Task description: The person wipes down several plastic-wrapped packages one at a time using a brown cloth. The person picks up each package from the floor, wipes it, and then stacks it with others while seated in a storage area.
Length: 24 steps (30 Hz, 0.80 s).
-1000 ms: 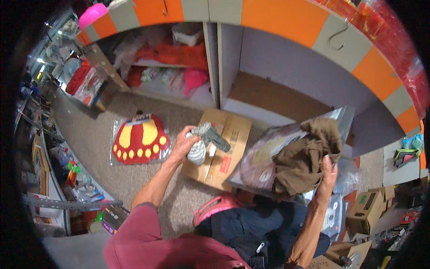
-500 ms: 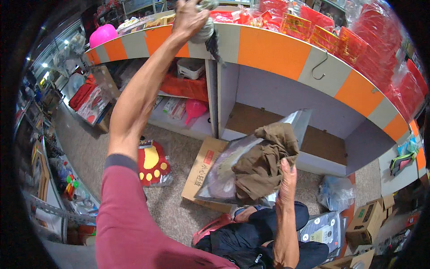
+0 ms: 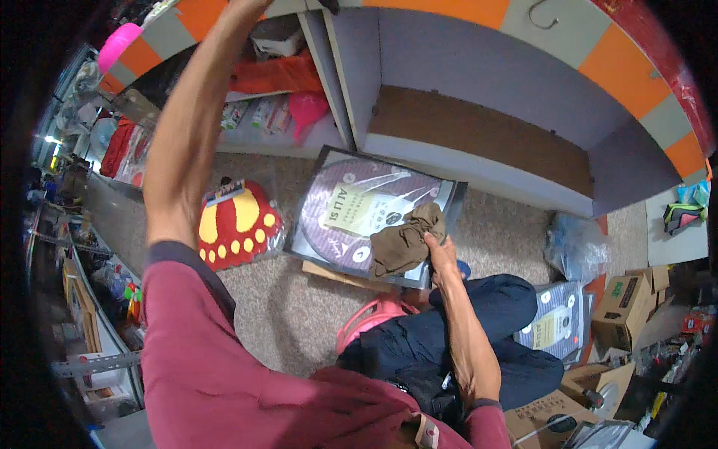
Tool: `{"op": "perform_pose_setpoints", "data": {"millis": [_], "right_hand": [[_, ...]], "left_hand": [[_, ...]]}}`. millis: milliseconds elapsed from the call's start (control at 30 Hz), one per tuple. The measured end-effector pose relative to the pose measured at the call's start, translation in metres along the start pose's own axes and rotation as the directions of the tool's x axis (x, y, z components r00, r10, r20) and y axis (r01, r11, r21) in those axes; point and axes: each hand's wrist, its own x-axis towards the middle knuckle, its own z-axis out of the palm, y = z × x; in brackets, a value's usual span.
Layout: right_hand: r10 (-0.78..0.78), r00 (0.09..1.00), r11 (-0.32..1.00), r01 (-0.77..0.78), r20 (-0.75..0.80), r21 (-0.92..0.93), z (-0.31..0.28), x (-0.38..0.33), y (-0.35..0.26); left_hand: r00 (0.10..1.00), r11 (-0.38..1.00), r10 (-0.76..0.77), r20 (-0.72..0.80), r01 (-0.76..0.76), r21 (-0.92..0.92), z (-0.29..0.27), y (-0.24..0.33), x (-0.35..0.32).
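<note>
My right hand is closed on a crumpled brown cloth. The cloth rests on a flat, plastic-wrapped package with a grey-purple round print and dark edges. That package lies across a cardboard box, of which only the near edge shows. My left arm reaches up and forward past the top edge of the view, so its hand is out of sight. A red foot-shaped mat with yellow toes, in clear plastic, lies on the floor near that arm.
Ahead stands an orange-and-grey counter with open shelves; a pink funnel sits on one. A metal hook hangs from its edge. At right are a clear plastic bag, another wrapped package and cardboard boxes. A pink stool is beneath me.
The view has tipped down. The wrapped package, tilted before, now lies flatter, with the cloth lowered on it. My left hand, seen earlier holding a greyish bundle over the counter, has left the view.
</note>
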Motion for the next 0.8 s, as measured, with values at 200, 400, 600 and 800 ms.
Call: {"op": "perform_pose_setpoints", "data": {"millis": [200,400,600,800], "right_hand": [[0.003,1.0,0.975,-0.001,0.009,-0.223,-0.038,0.042,0.061],[0.431,0.901,0.898,-0.433,0.046,0.083,0.011,0.045,0.055],[0.426,0.889,0.884,-0.449,-0.171,-0.13,-0.051,0.125,0.118],[0.376,0.893,0.892,-0.421,-0.245,-0.166,-0.045,0.149,0.152]], "left_hand": [[0.641,0.819,-0.425,0.639,0.574,-0.03,-0.082,0.253,-0.474],[0.035,0.823,-0.26,0.965,0.532,0.202,-0.15,0.379,-0.71],[0.071,0.839,-0.181,0.981,0.532,0.116,-0.131,0.38,-0.726],[0.028,0.814,-0.357,0.934,0.5,0.296,-0.166,0.296,-0.763]]}}
